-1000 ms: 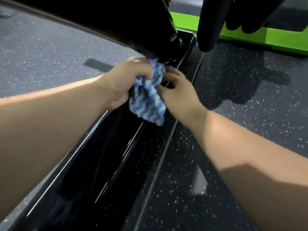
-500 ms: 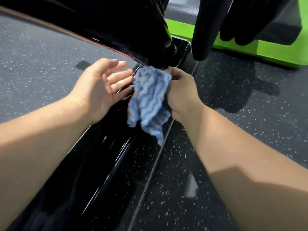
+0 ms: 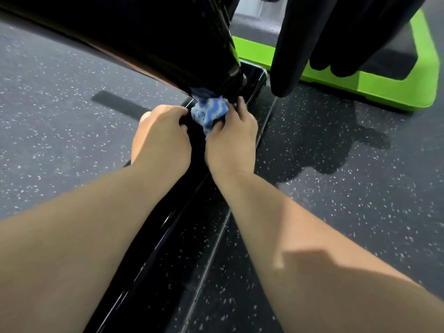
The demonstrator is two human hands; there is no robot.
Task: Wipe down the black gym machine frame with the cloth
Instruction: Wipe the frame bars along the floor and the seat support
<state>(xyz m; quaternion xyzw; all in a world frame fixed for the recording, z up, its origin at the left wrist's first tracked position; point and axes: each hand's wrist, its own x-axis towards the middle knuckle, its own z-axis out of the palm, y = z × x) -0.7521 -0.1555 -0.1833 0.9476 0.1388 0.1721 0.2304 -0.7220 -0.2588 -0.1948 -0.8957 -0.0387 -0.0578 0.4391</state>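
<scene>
A glossy black frame rail (image 3: 168, 236) of the gym machine runs along the floor from the bottom left up to the middle, where a thick black upright (image 3: 168, 39) joins it. A bunched blue and white striped cloth (image 3: 209, 112) is pressed on the rail right at that joint. My right hand (image 3: 231, 143) grips the cloth from the right, thumb on it and a finger stretched along the rail. My left hand (image 3: 161, 138) sits just left of the cloth with curled fingers on the rail's edge; whether they touch the cloth is unclear.
Dark speckled rubber floor (image 3: 336, 200) lies on both sides of the rail. A bright green step platform (image 3: 374, 90) stands at the back right. Black padded machine parts (image 3: 312, 39) hang overhead at the top right, close above my hands.
The cloth hung loose from my right hand half a second ago; now it is bunched against the rail at the upright's base. My left hand, then spread, has curled and come down beside it.
</scene>
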